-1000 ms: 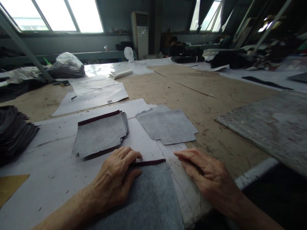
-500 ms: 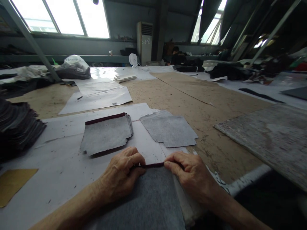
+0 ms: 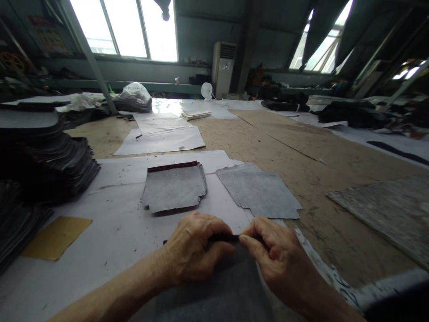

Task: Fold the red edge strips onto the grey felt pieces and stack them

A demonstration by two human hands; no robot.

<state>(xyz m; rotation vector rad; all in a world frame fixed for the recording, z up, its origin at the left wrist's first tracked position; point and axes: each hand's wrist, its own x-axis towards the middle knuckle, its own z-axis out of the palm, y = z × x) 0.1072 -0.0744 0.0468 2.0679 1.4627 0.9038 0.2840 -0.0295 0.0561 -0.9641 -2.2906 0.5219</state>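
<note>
A grey fabric piece [image 3: 221, 286] with a dark maroon top edge lies in front of me at the bottom of the view. My left hand [image 3: 201, 250] pinches its folded edge between thumb and fingers. Close by on the right, my right hand [image 3: 271, 250] grips the same edge near its right end, thumb against forefinger. Beyond the left hand sits a small stack of grey pieces [image 3: 174, 188] with a maroon strip along the far edge. Flat grey pieces [image 3: 264, 190] lie beyond the right hand.
Tall piles of dark pieces [image 3: 70, 165] stand at the left, beside a tan card [image 3: 56, 237]. A speckled grey board [image 3: 389, 210] lies at the right. White sheets [image 3: 164, 138], a small white fan [image 3: 207, 91] and a plastic bag [image 3: 136, 96] are farther back.
The view has turned left, so the table's objects appear farther right. My hands have come closer together along the maroon edge, the left one having slid toward the right.
</note>
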